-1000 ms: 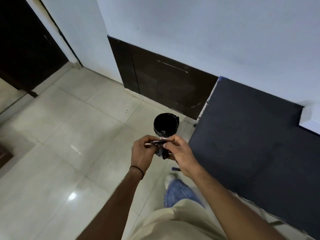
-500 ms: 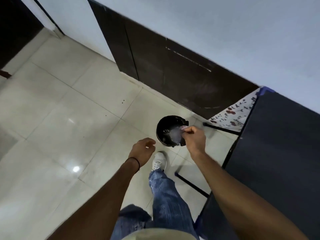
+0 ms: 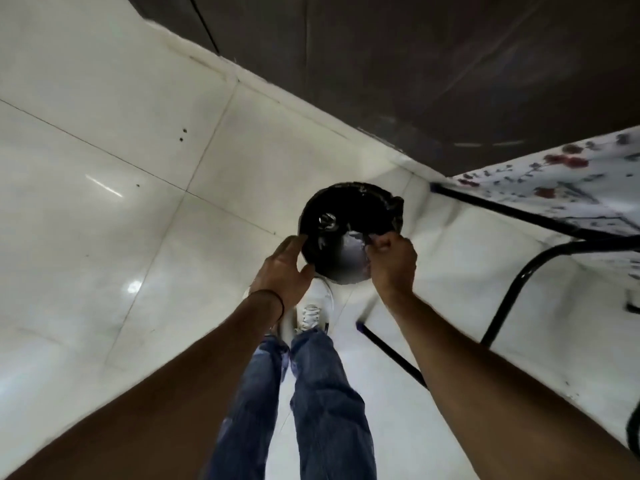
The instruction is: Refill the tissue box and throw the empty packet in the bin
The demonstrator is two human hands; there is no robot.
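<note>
Looking straight down onto a glossy pale tiled floor (image 3: 114, 188), with light glints at far left. Nearer the middle, a left hand (image 3: 282, 268) with a thin dark band at the wrist, fingers spread and loosely apart, gripping nothing, fingertips just touching the near-left rim of a round black plastic bin lined with a black bag (image 3: 349, 216). Inside the bin, a crumpled shiny scrap near the left wall, too blurred to identify. At the bin's near-right rim, a right hand (image 3: 393, 259) curled closed, fingers pinched on a pale, translucent empty tissue packet (image 3: 349, 259) that hangs over the bin's mouth and front; edges of the packet smeared by blur, so exact contact with the liner cannot be told. Below the hands, two legs in blue jeans (image 3: 322, 403) and a white laced shoe (image 3: 311, 313) standing just before the bin. Behind the bin, a dark brown wooden panel (image 3: 433, 71) along the wall base. To the right, a black metal table frame (image 3: 512, 289) with a curved leg and a straight bar, and above it a white cloth printed with red and dark flecks (image 3: 568, 181). Tissue box out of sight.
</note>
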